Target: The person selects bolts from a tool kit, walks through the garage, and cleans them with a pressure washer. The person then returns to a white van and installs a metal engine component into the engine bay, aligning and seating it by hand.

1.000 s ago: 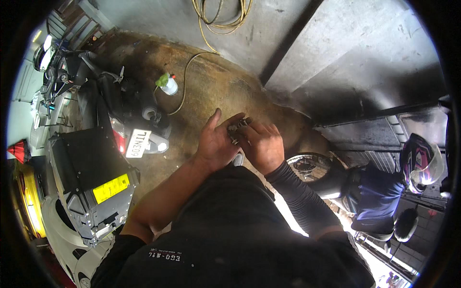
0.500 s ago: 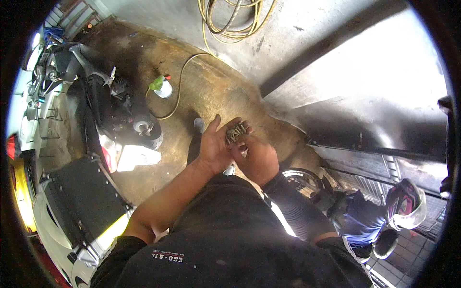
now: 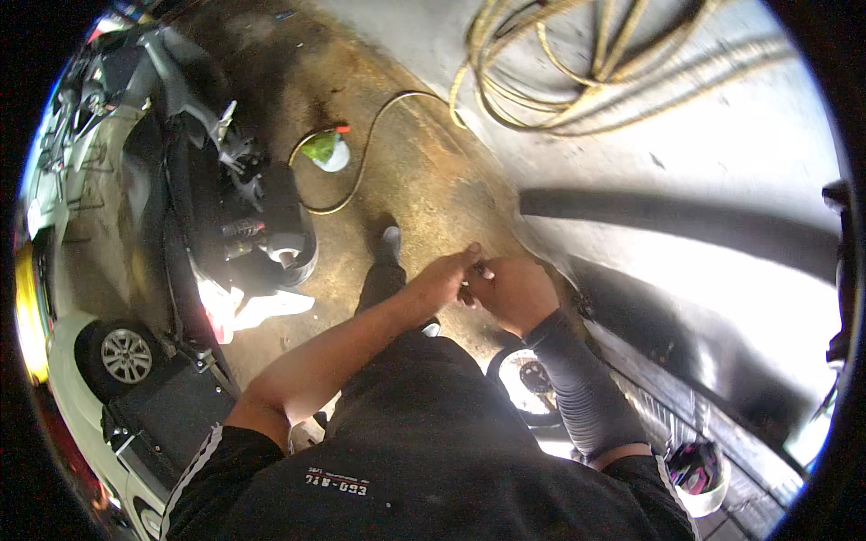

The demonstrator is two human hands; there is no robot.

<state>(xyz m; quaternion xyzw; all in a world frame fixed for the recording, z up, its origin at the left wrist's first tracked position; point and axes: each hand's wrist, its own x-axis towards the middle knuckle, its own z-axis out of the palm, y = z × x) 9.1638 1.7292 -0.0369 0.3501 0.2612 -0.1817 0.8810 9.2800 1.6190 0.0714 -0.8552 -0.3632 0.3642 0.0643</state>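
In front of my body, my left hand (image 3: 439,287) and my right hand (image 3: 519,296) meet over the floor. The left one is cupped closed, its fingers curled up against the right. My right hand is bent over, back upward, with its fingertips tucked into the left. Between them a small dark bit (image 3: 479,269) shows. The short metal bolts seen in the left palm in the earlier view are now almost wholly covered by fingers.
A motorcycle (image 3: 180,171) stands at left, a car wheel (image 3: 124,355) behind it. A white container (image 3: 332,160) with green cloth sits on the floor. A yellowish hose (image 3: 492,86) hangs coiled on the right wall. A wheel (image 3: 528,379) and helmet (image 3: 699,473) are lower right.
The left hand, open with the bolts on its palm before, has closed up. Both hands have shifted slightly right in view. The view has swung, with the hose now lower and larger.
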